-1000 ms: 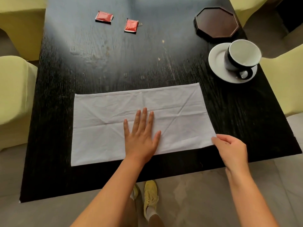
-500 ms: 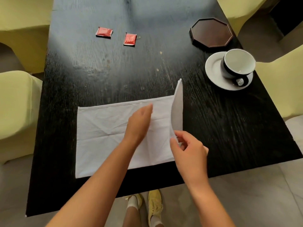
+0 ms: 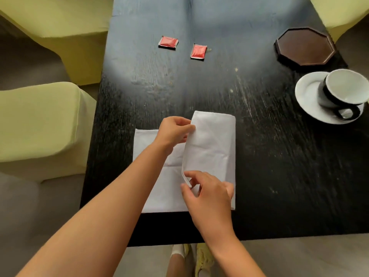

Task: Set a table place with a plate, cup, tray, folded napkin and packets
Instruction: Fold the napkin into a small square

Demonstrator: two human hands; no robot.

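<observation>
At the far left stand 2 yellow-green covered chairs (image 3: 40, 124) against the edge of the black wooden table (image 3: 279, 176); on the table's near half lies the white napkin (image 3: 211, 148), partly folded, its left part flat on the wood and its right part turned over leftward as a raised flap whose free edge curves up off the lower layer; the left hand (image 3: 173, 131) pinches the far end of that free edge between thumb and fingers, closed on the cloth; the right hand (image 3: 207, 191) pinches the near end of the same edge, likewise closed on the cloth, so the 2 hands are apart, 1 at each end of the flap; both bare forearms reach in from the bottom of the view, and below the table edge a sock and a yellow shoe (image 3: 201, 260) show on the pale floor; further back on the table, left of centre, lie 2 red packets, the left packet (image 3: 168, 42) and the right packet (image 3: 198, 52), near each other but not touching, well apart from the napkin; at the far right sits the dark octagonal tray (image 3: 305, 47); just in front of it rests the white plate (image 3: 308, 96), its rim close to the tray, bearing the black-and-white cup (image 3: 345, 88), which stands upright with its handle toward the viewer, near the right border of the view.
</observation>
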